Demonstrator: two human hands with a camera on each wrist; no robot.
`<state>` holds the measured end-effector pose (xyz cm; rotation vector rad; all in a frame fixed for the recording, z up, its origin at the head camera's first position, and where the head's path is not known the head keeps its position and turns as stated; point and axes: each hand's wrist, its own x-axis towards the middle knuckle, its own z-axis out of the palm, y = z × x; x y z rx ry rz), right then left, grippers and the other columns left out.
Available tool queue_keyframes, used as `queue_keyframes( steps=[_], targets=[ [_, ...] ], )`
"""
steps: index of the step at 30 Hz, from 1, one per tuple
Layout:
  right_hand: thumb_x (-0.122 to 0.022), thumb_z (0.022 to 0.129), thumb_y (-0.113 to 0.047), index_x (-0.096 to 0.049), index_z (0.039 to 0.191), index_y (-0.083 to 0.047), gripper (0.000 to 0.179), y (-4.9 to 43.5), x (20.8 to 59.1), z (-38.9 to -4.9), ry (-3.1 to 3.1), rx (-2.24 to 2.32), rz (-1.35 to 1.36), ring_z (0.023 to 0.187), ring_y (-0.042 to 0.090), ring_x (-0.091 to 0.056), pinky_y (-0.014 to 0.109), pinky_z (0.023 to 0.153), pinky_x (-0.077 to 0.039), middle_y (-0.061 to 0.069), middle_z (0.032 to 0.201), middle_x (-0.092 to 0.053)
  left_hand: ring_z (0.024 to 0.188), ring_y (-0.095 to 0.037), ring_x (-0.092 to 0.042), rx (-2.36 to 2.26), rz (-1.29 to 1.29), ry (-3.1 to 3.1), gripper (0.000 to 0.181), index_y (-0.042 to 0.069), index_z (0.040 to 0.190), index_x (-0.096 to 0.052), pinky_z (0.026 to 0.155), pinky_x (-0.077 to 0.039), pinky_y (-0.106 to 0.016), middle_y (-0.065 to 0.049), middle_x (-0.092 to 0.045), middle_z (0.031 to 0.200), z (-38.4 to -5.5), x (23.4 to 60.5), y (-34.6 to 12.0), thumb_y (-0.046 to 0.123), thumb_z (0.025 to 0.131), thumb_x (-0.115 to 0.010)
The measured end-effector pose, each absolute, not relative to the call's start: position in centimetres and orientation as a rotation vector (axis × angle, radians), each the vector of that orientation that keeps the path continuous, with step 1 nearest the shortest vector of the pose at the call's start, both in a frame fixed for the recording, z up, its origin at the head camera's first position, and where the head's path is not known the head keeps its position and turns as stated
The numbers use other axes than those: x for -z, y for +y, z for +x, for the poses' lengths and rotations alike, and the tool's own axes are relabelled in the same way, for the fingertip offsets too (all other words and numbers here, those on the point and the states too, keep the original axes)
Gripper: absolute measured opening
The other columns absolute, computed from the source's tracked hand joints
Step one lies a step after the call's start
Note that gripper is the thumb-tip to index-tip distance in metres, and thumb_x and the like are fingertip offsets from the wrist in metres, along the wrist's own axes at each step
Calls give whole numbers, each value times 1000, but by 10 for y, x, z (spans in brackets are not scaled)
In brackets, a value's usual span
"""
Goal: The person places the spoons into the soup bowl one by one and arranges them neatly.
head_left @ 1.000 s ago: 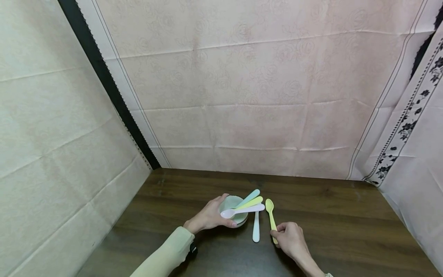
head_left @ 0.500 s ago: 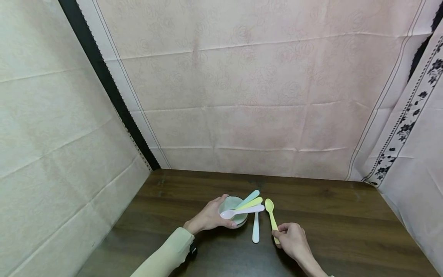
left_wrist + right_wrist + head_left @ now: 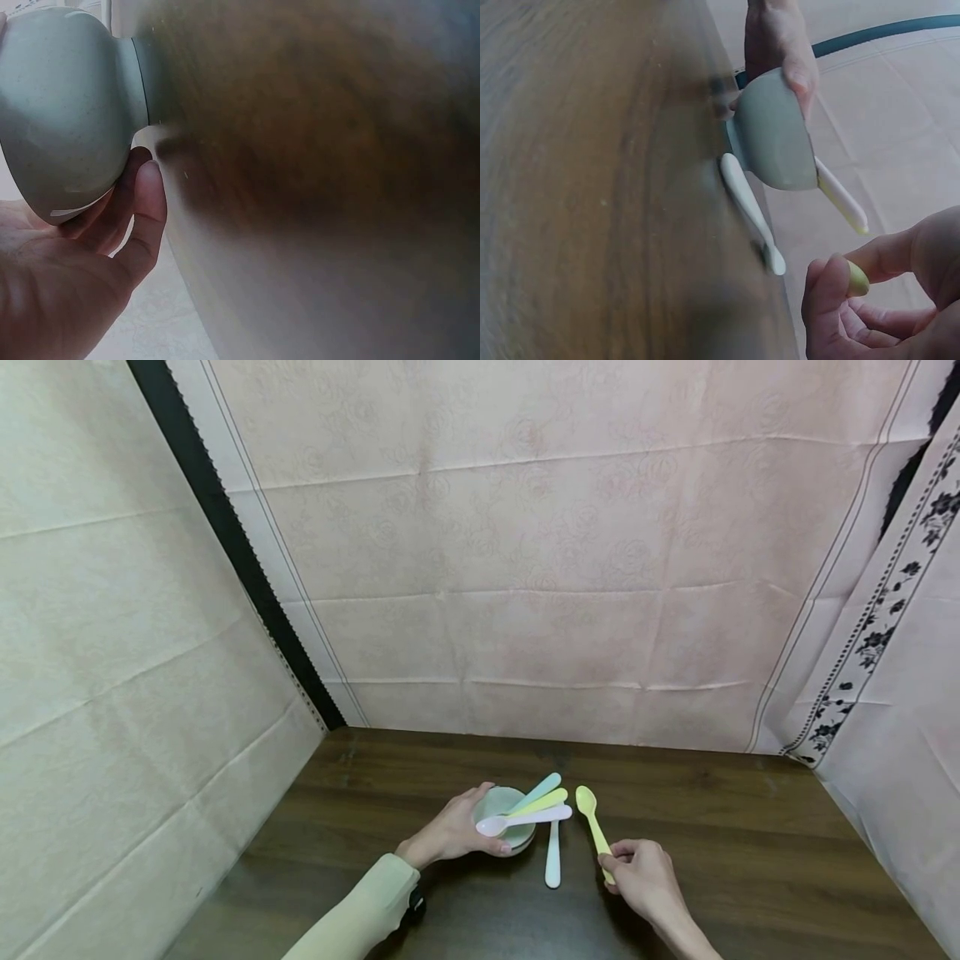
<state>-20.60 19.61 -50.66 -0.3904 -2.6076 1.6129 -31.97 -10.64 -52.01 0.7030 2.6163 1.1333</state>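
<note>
A small pale green bowl [image 3: 489, 804] stands on the table, and my left hand [image 3: 452, 829] grips it from the left, thumb on the near side. The left wrist view shows the bowl's rounded side [image 3: 67, 112] against the fingers. Inside the bowl lean a lavender spoon [image 3: 534, 816], a yellow spoon [image 3: 550, 799] and a light blue spoon [image 3: 542, 788], handles sticking out to the right. My right hand [image 3: 643, 877] pinches another yellow spoon [image 3: 596, 831] by its handle end, its scoop pointing away from me. Between them a pale blue spoon [image 3: 552, 864] lies on the table, its far end hidden behind the handles.
The brown wooden table [image 3: 720, 827] extends on both sides of the hands. A pale cloth [image 3: 562, 610] hangs behind it, with more cloth at the left [image 3: 150, 652] and right [image 3: 907, 760].
My right hand has shifted slightly right with the yellow spoon, which now slants more. My left hand and the bowl stay nearly in place.
</note>
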Motion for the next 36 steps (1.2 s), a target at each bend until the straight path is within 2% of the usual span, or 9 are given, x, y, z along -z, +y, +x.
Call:
queue_keyframes(
  steps=[18, 23, 36],
  targets=[
    [-74, 97, -6, -78, 108, 8, 19, 204, 493, -201, -2586, -1610, -380, 62, 13, -70, 24, 58, -57, 8, 82, -79, 131, -25, -58, -1138, 667, 2606, 117, 9, 168, -38, 112, -50, -54, -13, -60, 155, -320, 520, -107, 52, 77, -98],
    [-73, 97, -7, -78, 110, 8, 20, 205, 489, -198, -2582, -1618, -379, 63, 14, -71, 24, 60, -57, 8, 84, -79, 128, -24, -59, -1144, 695, 2603, 115, 10, 167, -40, 110, -51, -51, -10, -62, 151, -320, 521, -108, 52, 78, -97],
    [-72, 99, -7, -79, 112, 7, 20, 204, 475, -192, -2564, -1636, -372, 63, 12, -69, 23, 59, -54, 6, 83, -79, 130, -25, -59, -1117, 693, 2622, 117, 7, 168, -38, 110, -51, -52, -13, -61, 152, -320, 520, -107, 51, 78, -98]
  ],
)
